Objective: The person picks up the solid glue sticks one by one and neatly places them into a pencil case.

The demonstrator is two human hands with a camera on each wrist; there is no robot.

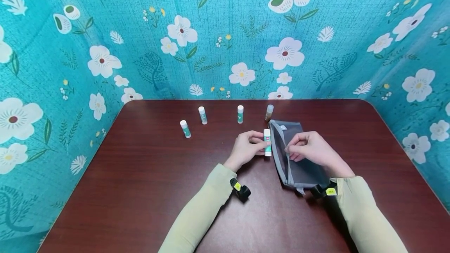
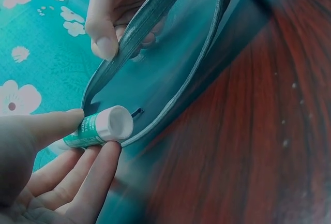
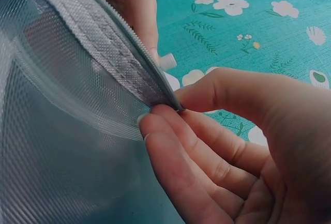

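Note:
My left hand [image 1: 247,148] pinches a glue stick [image 1: 267,143] between thumb and fingers, right at the mouth of a grey mesh zipper pouch [image 1: 309,171]. White caps and a green label show on the glue stick [image 2: 93,131] in the left wrist view, where one end points over the opening. On the pouch's other side, my right hand [image 1: 309,149] pinches the zippered edge [image 3: 150,74] between thumb and fingertips and holds the mouth apart. The pouch lies on its side on the table, its opening toward the left hand.
On the dark wooden table [image 1: 140,190] several more sticks stand toward the back: a green-labelled one [image 1: 185,129], two others [image 1: 202,115] [image 1: 240,114], and a brownish tube [image 1: 269,113] close behind the pouch. A teal floral cloth [image 1: 211,50] hangs around the table's back and sides.

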